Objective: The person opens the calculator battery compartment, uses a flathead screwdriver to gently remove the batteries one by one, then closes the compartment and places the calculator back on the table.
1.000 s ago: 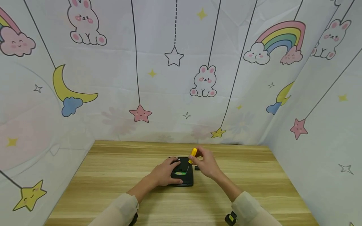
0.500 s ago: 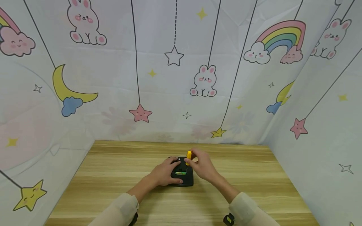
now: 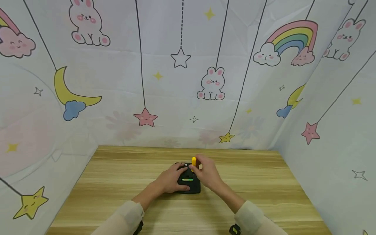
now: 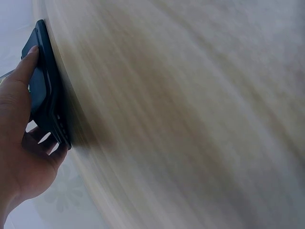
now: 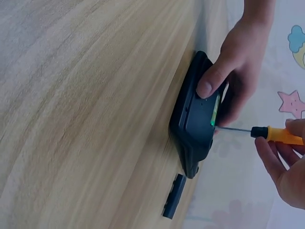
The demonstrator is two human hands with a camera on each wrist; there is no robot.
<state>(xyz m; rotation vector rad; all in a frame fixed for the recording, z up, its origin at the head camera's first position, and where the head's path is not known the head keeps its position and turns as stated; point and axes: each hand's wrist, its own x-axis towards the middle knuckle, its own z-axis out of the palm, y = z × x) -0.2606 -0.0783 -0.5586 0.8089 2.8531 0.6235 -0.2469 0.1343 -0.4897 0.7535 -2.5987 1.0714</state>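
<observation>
A flat black device (image 3: 195, 187), probably a calculator lying face down, rests on the table. In its slot shows a green battery (image 5: 214, 112). My left hand (image 3: 168, 179) holds the device from the left, thumb on its back; in the left wrist view, the little finger (image 4: 59, 155) touches its edge. My right hand (image 3: 208, 171) pinches the yellow handle of a screwdriver (image 5: 277, 134) above the device. Its thin shaft points down at one end of the battery; whether the tip touches is too small to tell.
In the right wrist view a small black piece (image 5: 174, 196), perhaps the battery cover, lies on the table beside the device. The wood-grain table (image 3: 123, 173) runs back to a printed cloth backdrop (image 3: 176, 91).
My right hand has moved left with the screwdriver, and its handle has gone from leaning right to nearly upright. The left hand and the device stay where they were.
</observation>
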